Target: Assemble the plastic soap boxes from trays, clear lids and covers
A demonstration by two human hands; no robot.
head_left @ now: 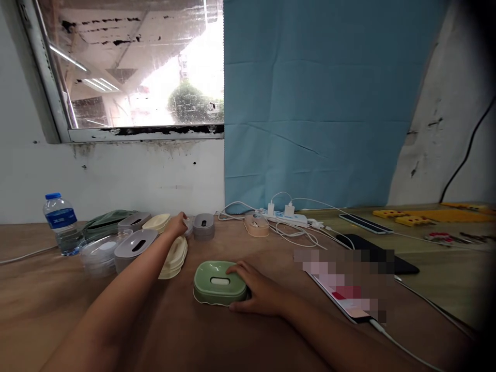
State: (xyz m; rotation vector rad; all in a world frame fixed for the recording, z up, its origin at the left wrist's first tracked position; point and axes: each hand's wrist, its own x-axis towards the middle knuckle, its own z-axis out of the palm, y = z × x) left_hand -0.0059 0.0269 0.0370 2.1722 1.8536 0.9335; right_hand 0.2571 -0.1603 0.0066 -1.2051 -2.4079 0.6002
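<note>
1. nearest the camera: the right forearm (329, 330) and left forearm (96, 320), both bare, extended over the brown surface (240, 346).
2. right hand (259, 292): curled round the right end of the green container (211, 271), thumb at the near right side, fingers over the far right of the lid. contact confirmed; grip appears firm.
3. green container: rests upright on the surface, near and central, directly left of the right hand. a slot in its top shows a pale insert; a pale wavy edge shows at its base.
4. left hand (178, 226): stretched to the far side, fingers bent downward beside a translucent piece (188, 226). whether the fingers pinch it cannot be told.
5. adjacent items: small grey container (203, 226) just right of that piece; cream piece (157, 222) left of the left hand; stack of cream pieces (176, 258) on its near side; larger grey container (135, 248) and clear containers (104, 253) further left.
6. step in hand, as judged: the right hand steadies the green container while the left hand attends to the far group.
7. next move, as judged: calls for a light, precise finger closure at the left, clear of the neighbouring items, with the right grip kept steady.
</note>
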